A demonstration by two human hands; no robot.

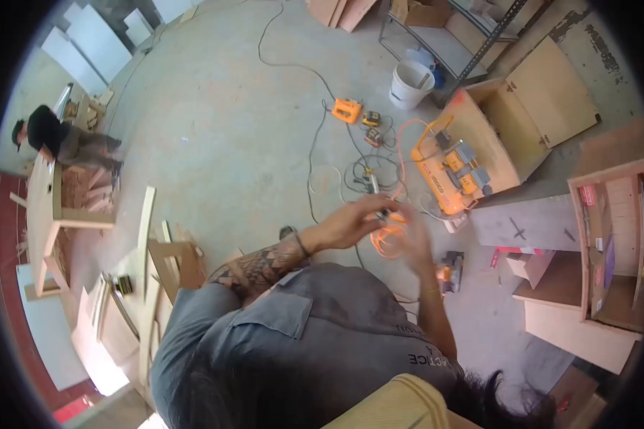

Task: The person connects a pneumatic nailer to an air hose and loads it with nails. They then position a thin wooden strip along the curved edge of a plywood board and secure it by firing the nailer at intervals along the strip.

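Note:
My left hand [361,220] reaches in from the left with its fingers curled and their tips together around a small dark piece; what it is I cannot tell. Close beside it on the right, my right hand [413,239] is smeared by motion. A slim silver and yellow object [373,182] shows just past the left fingertips. Below and behind the hands, a coiled orange air hose [386,242] lies on the floor, partly covered by them. An orange air compressor [436,175] stands ahead to the right.
Cables, an orange power tool [347,109] and battery packs [371,118] lie on the concrete floor. A white bucket [411,86] stands near metal shelving. Wooden cabinets [579,250] line the right. Planks [147,229] lean at left, where another person [57,136] bends over a wooden bench.

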